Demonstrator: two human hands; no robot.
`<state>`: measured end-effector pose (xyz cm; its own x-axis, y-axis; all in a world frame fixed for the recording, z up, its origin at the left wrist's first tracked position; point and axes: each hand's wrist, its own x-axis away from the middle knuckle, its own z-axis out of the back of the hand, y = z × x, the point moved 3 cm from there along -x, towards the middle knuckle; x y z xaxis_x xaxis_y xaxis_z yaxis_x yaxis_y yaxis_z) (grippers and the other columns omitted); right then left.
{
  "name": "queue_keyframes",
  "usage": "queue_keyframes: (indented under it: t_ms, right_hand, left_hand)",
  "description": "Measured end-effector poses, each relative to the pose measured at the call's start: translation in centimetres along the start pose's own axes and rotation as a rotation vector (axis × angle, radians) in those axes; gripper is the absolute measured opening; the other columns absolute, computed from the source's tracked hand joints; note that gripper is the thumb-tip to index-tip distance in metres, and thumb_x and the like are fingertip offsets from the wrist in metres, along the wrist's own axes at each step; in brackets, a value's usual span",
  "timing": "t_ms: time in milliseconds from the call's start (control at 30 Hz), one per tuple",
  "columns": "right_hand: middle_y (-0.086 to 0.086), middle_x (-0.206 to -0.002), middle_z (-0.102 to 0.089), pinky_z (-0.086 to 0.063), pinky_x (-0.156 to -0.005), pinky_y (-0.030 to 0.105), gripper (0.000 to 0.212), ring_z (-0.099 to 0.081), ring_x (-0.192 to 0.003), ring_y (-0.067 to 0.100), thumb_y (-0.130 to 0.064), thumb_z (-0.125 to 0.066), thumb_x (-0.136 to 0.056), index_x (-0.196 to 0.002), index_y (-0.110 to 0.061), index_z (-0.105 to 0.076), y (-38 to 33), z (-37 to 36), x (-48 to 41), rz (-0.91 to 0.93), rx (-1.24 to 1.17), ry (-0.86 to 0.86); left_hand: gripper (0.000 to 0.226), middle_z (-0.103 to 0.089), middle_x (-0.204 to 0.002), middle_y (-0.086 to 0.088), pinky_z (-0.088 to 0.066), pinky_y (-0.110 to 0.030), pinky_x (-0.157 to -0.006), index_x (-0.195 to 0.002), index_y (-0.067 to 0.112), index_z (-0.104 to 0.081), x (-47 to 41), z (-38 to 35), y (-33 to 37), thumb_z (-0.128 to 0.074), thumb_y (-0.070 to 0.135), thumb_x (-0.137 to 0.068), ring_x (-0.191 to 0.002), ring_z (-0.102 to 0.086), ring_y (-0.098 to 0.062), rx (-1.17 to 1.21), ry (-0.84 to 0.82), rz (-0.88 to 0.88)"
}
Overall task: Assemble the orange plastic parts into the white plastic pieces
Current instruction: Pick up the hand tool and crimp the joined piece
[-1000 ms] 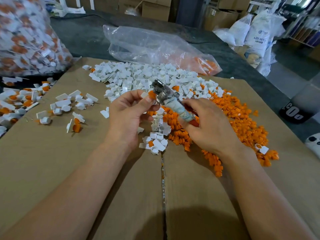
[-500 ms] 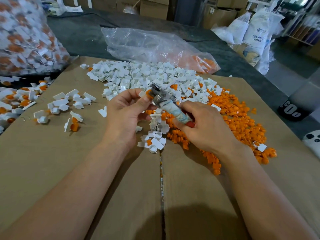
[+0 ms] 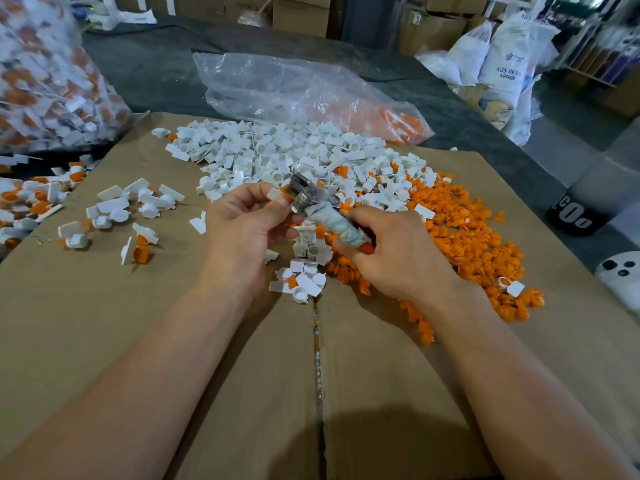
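My left hand (image 3: pixel 247 226) pinches a white piece (image 3: pixel 274 194) with an orange part (image 3: pixel 284 190) seated in it, between thumb and fingers. My right hand (image 3: pixel 398 251) grips a metal-headed tool with a tape-wrapped handle (image 3: pixel 332 223). The tool's metal head (image 3: pixel 304 194) presses against the orange part. A heap of white pieces (image 3: pixel 294 154) lies beyond my hands. To the right spreads a heap of orange parts (image 3: pixel 467 237).
Everything lies on flattened cardboard (image 3: pixel 242 375). Several assembled pieces (image 3: pixel 135 209) lie scattered at the left. A full bag of assembled pieces (image 3: pixel 48 77) stands at far left. A clear plastic bag (image 3: pixel 294 91) holding some orange parts lies behind the heaps. White sacks (image 3: pixel 509 60) stand at back right.
Both hands stay together over the heaps. The tool's head has closed in on the orange part held in my left hand and presses on it.
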<state>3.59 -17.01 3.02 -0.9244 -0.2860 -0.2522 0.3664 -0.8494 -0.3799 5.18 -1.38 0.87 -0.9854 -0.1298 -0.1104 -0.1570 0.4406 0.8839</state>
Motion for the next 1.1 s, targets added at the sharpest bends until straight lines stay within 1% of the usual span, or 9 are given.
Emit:
queue_keyframes:
  t_ms: [133,333,433,533,833,900,1000,1100]
  right_hand:
    - [0.006,-0.074,-0.06,-0.042,-0.055,0.035,0.016,-0.049,-0.062,0.018,-0.024,-0.061,-0.085,-0.095,-0.012,-0.06,0.0,-0.2,0.0,-0.013,0.005,-0.004]
    - [0.004,-0.069,-0.056,-0.042,-0.055,0.036,0.014,-0.049,-0.062,0.019,-0.022,-0.061,-0.084,-0.091,-0.01,-0.059,-0.1,-0.3,0.0,-0.027,0.022,-0.005]
    - [0.006,-0.073,-0.059,-0.044,-0.056,0.039,0.015,-0.051,-0.064,0.022,-0.023,-0.061,-0.084,-0.091,-0.01,-0.06,-0.2,-0.3,0.0,-0.015,0.041,0.008]
    - [0.007,-0.071,-0.059,-0.045,-0.056,0.039,0.013,-0.051,-0.063,0.022,-0.022,-0.061,-0.084,-0.09,-0.01,-0.06,-0.2,-0.2,0.0,-0.012,0.039,0.018]
    - [0.006,-0.075,-0.061,-0.041,-0.056,0.035,0.016,-0.051,-0.064,0.02,-0.024,-0.061,-0.084,-0.092,-0.009,-0.06,-0.1,-0.4,0.0,-0.005,0.069,0.031]
    - [0.004,-0.079,-0.061,-0.042,-0.058,0.035,0.019,-0.051,-0.068,0.018,-0.026,-0.061,-0.084,-0.094,-0.01,-0.06,0.1,-0.4,-0.1,-0.003,0.075,0.038]
    - [-0.001,-0.09,-0.058,-0.036,-0.061,0.029,0.025,-0.047,-0.077,0.012,-0.029,-0.064,-0.081,-0.101,-0.016,-0.058,0.6,-0.2,-0.2,-0.008,0.095,0.076]
    - [-0.001,-0.099,-0.057,-0.038,-0.068,0.029,0.038,-0.049,-0.088,0.014,-0.034,-0.066,-0.079,-0.112,-0.019,-0.056,1.5,0.3,-0.4,-0.04,0.14,0.152]
  left_hand:
    - [0.024,-0.061,-0.049,0.003,-0.046,-0.017,-0.044,-0.067,0.008,-0.053,0.0,0.1,-0.1,-0.052,-0.01,-0.083,-0.045,-0.06,-0.009,0.011,0.006,0.005]
    - [0.022,-0.061,-0.051,0.003,-0.049,-0.02,-0.047,-0.068,0.008,-0.055,-0.1,0.2,-0.2,-0.054,-0.01,-0.083,-0.046,-0.059,-0.01,-0.003,0.022,0.005]
    - [0.023,-0.061,-0.051,0.003,-0.049,-0.019,-0.047,-0.068,0.008,-0.055,0.0,0.3,-0.1,-0.054,-0.009,-0.083,-0.046,-0.059,-0.011,0.003,0.028,-0.002]
    - [0.024,-0.062,-0.053,0.002,-0.048,-0.018,-0.047,-0.067,0.008,-0.055,0.0,0.3,0.0,-0.054,-0.01,-0.082,-0.047,-0.06,-0.012,0.013,0.024,0.001]
    - [0.022,-0.062,-0.053,0.002,-0.047,-0.018,-0.046,-0.067,0.009,-0.056,0.1,0.3,0.2,-0.056,-0.008,-0.081,-0.048,-0.06,-0.011,0.019,0.039,0.021]
    - [0.021,-0.063,-0.055,0.001,-0.048,-0.018,-0.046,-0.068,0.009,-0.057,0.2,0.3,0.2,-0.057,-0.008,-0.08,-0.048,-0.061,-0.011,0.013,0.038,0.028]
    - [0.018,-0.064,-0.055,0.0,-0.047,-0.017,-0.045,-0.07,0.008,-0.058,0.1,0.3,0.2,-0.06,-0.006,-0.08,-0.049,-0.062,-0.011,0.011,0.054,0.047]
    - [0.014,-0.065,-0.057,0.0,-0.049,-0.016,-0.047,-0.073,0.007,-0.058,0.0,0.4,0.4,-0.059,-0.002,-0.083,-0.052,-0.063,-0.01,0.064,0.064,0.062]
